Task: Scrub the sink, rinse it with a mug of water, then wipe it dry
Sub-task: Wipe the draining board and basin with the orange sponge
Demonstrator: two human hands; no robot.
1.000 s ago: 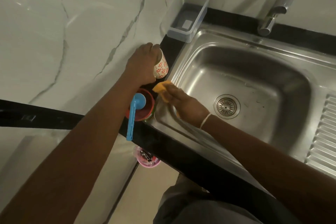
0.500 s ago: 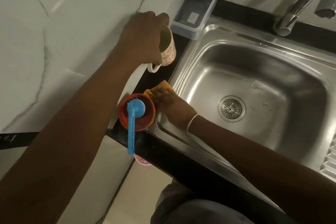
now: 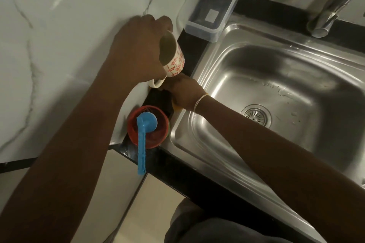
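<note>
My left hand [image 3: 138, 53] grips a white mug [image 3: 172, 59] with red flower marks by its rim, tilted with its mouth toward me, above the black counter strip left of the sink. Just below the mug, my right hand [image 3: 185, 92] reaches toward the mug's handle and presses a yellow-orange sponge [image 3: 176, 107], mostly hidden under the palm, at the sink's left rim. The steel sink [image 3: 276, 77] has a round drain [image 3: 256, 115] and a few water drops on its floor.
A red cup [image 3: 146, 126] holding a blue scoop [image 3: 143, 144] stands on the counter corner beside the sink. A clear plastic box [image 3: 212, 4] sits at the back left. The steel tap [image 3: 331, 10] hangs over the back right. Marble wall lies to the left.
My left hand lifted the mug off the counter and tilted it. My right hand slid with the sponge from the sink's front-left edge up under the mug.
</note>
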